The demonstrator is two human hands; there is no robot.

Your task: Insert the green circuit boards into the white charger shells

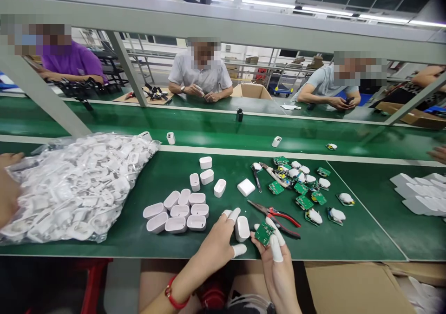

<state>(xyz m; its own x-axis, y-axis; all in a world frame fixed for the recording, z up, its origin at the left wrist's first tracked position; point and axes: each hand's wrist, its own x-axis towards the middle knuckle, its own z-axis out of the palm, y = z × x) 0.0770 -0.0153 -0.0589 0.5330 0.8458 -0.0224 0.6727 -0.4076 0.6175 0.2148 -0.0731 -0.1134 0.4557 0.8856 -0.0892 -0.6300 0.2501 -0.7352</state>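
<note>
My left hand [218,244], with white finger cots on the fingertips, grips a white plastic charger shell [241,228] at the near edge of the green table. My right hand [275,263], also in finger cots, holds a small green circuit board [264,233] right beside the shell. Red-handled pliers [277,214] lie just beyond both hands. A cluster of empty white shells [181,209] sits to the left of my left hand.
A big clear bag of white plastic parts [73,186] fills the left. Several green circuit boards [303,188] with white parts lie at centre right. White trays [420,193] stack at right. Three people work across the green conveyor belt [209,126]. Another person's hand [9,188] rests at far left.
</note>
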